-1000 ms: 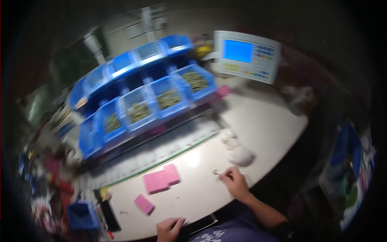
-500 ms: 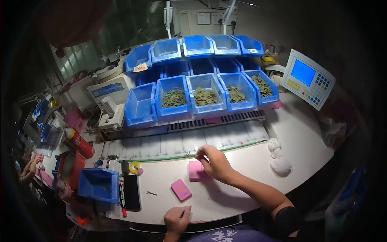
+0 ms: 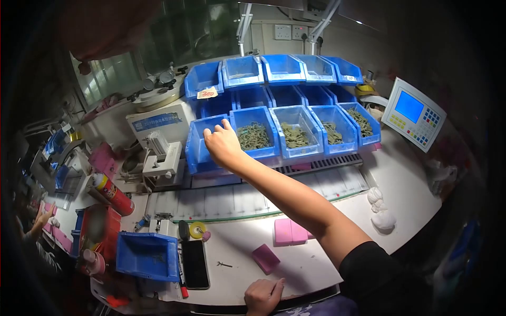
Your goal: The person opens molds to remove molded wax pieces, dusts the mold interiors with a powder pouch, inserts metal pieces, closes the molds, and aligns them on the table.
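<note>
My right hand (image 3: 222, 145) is over the front-left blue bin (image 3: 196, 167), its arm stretched across the table. Its fingers are curled in; anything between them is too small or hidden to make out. Down at the near table edge rests my left hand (image 3: 263, 296), closed in a loose fist with nothing showing in it. Just beyond it lies a pink block (image 3: 266, 258), and a pink stack (image 3: 285, 232) stands farther back, partly behind my right arm. A small thin forked piece (image 3: 224, 264) lies on the white table to the left.
Neighbouring bins hold many small greenish-grey pieces (image 3: 254, 137). At left are a phone (image 3: 196, 265), a blue tray (image 3: 147, 256), a red can (image 3: 117, 197) and yellow tape (image 3: 197, 229). A control panel (image 3: 412, 113) and a white cloth bundle (image 3: 382, 219) are at right. A co-worker's hand (image 3: 45, 216) shows far left.
My right hand has gone from above the pink stack up and left to the front-left bin. The view has shifted, moving the scene rightward. My left hand stays at the table edge.
</note>
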A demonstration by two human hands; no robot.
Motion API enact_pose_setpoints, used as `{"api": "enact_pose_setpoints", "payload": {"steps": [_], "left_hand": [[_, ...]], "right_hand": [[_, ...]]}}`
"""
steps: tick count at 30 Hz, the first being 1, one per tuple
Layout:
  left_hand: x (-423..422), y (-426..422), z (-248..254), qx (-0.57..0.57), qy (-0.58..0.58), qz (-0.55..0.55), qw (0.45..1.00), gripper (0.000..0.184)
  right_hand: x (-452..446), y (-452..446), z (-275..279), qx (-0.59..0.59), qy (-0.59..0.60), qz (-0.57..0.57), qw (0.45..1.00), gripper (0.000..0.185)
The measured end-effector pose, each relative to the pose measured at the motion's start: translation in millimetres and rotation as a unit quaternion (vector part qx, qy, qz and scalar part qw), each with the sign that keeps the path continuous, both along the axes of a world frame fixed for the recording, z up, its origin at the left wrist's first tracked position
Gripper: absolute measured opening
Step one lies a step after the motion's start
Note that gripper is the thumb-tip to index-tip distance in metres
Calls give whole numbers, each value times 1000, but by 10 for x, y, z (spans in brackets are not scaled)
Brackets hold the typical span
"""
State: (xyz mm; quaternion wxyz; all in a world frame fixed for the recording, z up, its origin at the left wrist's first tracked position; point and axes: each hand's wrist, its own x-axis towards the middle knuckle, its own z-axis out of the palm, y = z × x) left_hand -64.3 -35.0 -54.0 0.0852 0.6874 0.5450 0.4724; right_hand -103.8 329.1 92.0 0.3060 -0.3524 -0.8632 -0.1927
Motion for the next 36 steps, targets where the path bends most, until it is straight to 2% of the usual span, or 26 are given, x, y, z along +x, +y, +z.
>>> {"api": "enact_pose_setpoints", "payload": {"steps": [3, 5, 7, 8, 10, 11, 12, 13, 14, 16, 18, 19, 21, 25, 26, 28, 29, 31, 33, 35, 36], "left_hand": [[-61, -30, 33, -33, -9, -13, 999, 8], [-83, -34, 39, -29, -8, -22, 999, 9], [-107, -25, 37, -28, -19, -27, 999, 9], [-105, -31, 20, -27, -32, -33, 999, 10], [-128, 20, -96, -23, -43, -26, 998, 11], [-147, 6, -154, -20, -49, -19, 998, 14], [-205, 23, 14, -12, 27, -77, 997, 18], [-161, 12, -197, -15, -30, -56, 998, 19], [-176, 3, -221, -1, -14, -71, 997, 17], [-197, -2, -256, 2, -8, -87, 996, 14], [-164, -15, -289, -48, 4, -69, 996, 11], [-122, -18, -222, -55, 7, -107, 993, 11], [-14, 4, -16, -55, 45, -34, 997, 10], [81, -8, 51, -61, 74, -26, 995, 11], [85, -18, 40, -74, 71, -21, 995, 12], [124, 0, 48, -70, 73, -17, 995, 12], [134, -9, 54, -68, 70, -9, 995, 13], [139, -29, 2, -96, 70, 11, 993, 13], [137, -30, -12, -116, 66, 28, 991, 12], [141, -15, -97, -87, 51, 34, 994, 10], [88, -16, -180, -81, 47, 27, 995, 8]], "right_hand": [[-228, 241, -159, -17, -25, -25, 999, 13], [-229, 202, -47, -32, -47, -30, 998, 13], [-117, 58, 143, 8, -46, -44, 998, 12], [4, -80, 278, 7, -40, -23, 999, 15], [359, -582, 487, 1, 107, 134, 985, 11], [590, -979, 618, -16, 153, 173, 973, 12], [879, -1400, 771, 14, 134, 227, 965, 13], [1102, -1772, 838, 64, 153, 267, 949, 10], [1366, -2142, 930, 73, 117, 271, 953, 8], [1679, -2590, 1013, 119, 118, 283, 945, 6], [1879, -2862, 999, 150, 210, 275, 926, 9], [1990, -2959, 992, 155, 241, 263, 922, 11], [2203, -3181, 984, 162, 302, 238, 909, 16], [2587, -3444, 908, 186, 223, 196, 937, 9], [2594, -3604, 800, 162, 261, 91, 948, 5], [2727, -3886, 723, 135, 301, -17, 944, 8], [2787, -4037, 868, 60, 267, -92, 957, 8], [2892, -4082, 922, -23, 237, -167, 957, 8], [3057, -3887, 827, 91, 249, -37, 963, 5], [3292, -3653, 817, 221, 232, 87, 943, 8], [3356, -3754, 787, 163, 253, -97, 949, 8]]}}
